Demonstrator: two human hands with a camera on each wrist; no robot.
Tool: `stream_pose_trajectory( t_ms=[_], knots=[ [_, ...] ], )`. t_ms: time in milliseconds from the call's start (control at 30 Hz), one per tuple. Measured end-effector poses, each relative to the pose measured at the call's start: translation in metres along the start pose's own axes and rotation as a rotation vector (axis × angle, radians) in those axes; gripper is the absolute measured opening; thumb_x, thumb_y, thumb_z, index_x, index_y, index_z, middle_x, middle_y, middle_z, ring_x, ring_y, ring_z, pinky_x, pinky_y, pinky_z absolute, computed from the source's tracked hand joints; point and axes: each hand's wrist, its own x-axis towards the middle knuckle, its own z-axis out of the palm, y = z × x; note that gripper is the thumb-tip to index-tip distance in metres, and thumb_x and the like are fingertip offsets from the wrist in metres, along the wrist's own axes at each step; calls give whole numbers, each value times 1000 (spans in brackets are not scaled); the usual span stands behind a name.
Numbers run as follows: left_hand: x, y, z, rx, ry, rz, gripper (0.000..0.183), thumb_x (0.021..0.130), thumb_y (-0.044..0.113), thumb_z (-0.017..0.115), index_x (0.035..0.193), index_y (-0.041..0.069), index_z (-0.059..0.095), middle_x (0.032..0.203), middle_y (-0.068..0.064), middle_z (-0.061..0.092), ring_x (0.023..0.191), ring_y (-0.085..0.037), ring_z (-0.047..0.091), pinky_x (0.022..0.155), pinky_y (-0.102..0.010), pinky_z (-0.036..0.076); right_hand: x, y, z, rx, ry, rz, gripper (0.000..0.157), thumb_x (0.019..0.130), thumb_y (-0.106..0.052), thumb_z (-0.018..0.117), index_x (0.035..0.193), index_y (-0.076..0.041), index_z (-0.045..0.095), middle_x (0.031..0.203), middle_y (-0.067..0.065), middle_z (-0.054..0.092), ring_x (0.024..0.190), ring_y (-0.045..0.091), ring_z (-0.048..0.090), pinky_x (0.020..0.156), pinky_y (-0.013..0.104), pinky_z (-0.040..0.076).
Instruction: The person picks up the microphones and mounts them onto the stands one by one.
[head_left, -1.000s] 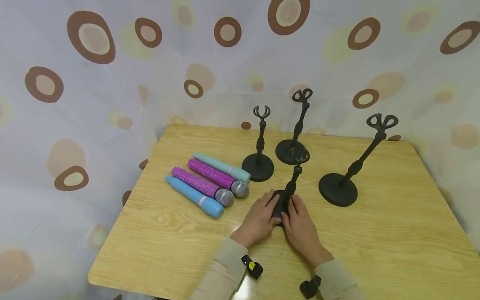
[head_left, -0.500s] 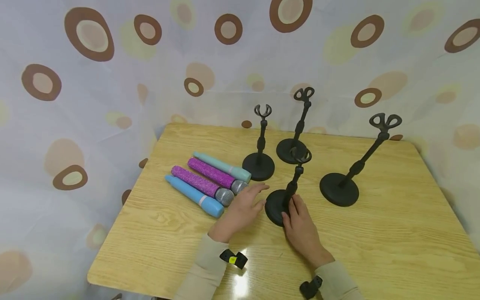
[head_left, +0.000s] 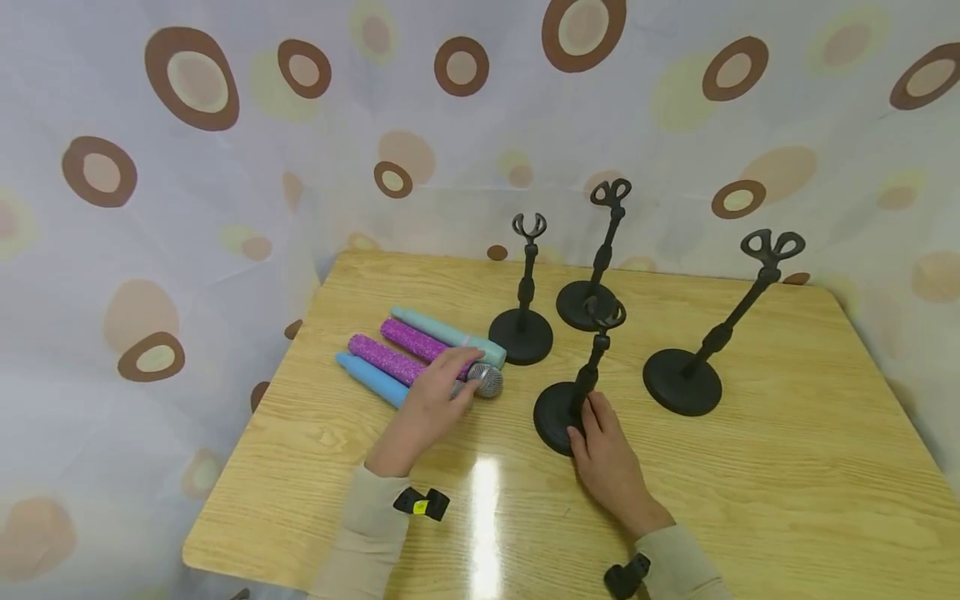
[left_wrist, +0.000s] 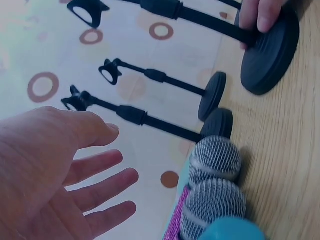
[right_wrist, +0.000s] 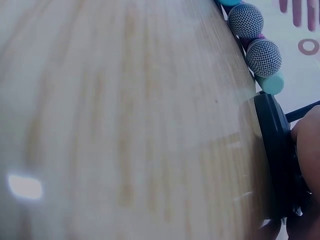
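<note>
My left hand (head_left: 433,402) is over the microphones, fingers spread and holding nothing; in the left wrist view the fingers (left_wrist: 107,190) are apart from the mesh heads. Beneath it lie a light blue microphone (head_left: 372,381), two glittery purple microphones (head_left: 386,358) (head_left: 416,340) and a mint green microphone (head_left: 442,331), side by side. My right hand (head_left: 611,462) grips the round base of the nearest black microphone stand (head_left: 557,417), thumb at the rim and fingers by the post. The stand is upright on the table, its clip at the top holding nothing.
Two more black stands (head_left: 522,333) (head_left: 581,304) stand at the back, and another stand (head_left: 682,383) is to the right, all with bare clips. The wooden table (head_left: 810,500) meets a patterned cloth backdrop (head_left: 337,100) behind. A bright reflection shows near the front.
My left hand has let go of the nearest stand's base and moved left over the microphones. My right hand stays at the base, and the stands have kept their places.
</note>
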Motion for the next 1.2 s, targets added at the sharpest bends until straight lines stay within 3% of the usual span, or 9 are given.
stream_pose_trajectory(
  t_ms=[433,733,933,1200],
  knots=[
    [-11,-32,-24,86,26,-79,42,98,6,58,139,7,53,141,-15,52,134,-32,50,112,-46,42,0,1,0,17,59,-33,56,99,-12,59,142,17,38,150,31,36,140,46,37,109,58,39],
    [-28,-60,-28,224,67,-87,44,93,1,62,136,2,55,139,-22,53,133,-40,48,112,-51,40,-1,3,2,35,44,-20,57,99,-13,57,145,15,36,152,30,34,142,46,34,110,58,38],
    [-42,-78,-27,338,106,-21,39,89,-2,65,128,-2,61,133,-23,58,125,-41,54,109,-51,44,0,2,3,47,23,-8,58,100,-14,56,146,13,35,154,28,32,144,45,32,112,58,36],
    [-53,-97,-19,447,173,136,35,79,-11,68,112,0,67,116,-22,64,111,-39,61,101,-50,49,0,3,2,43,20,-2,58,100,-14,56,146,14,34,154,29,32,143,45,32,112,58,36]
  ],
)
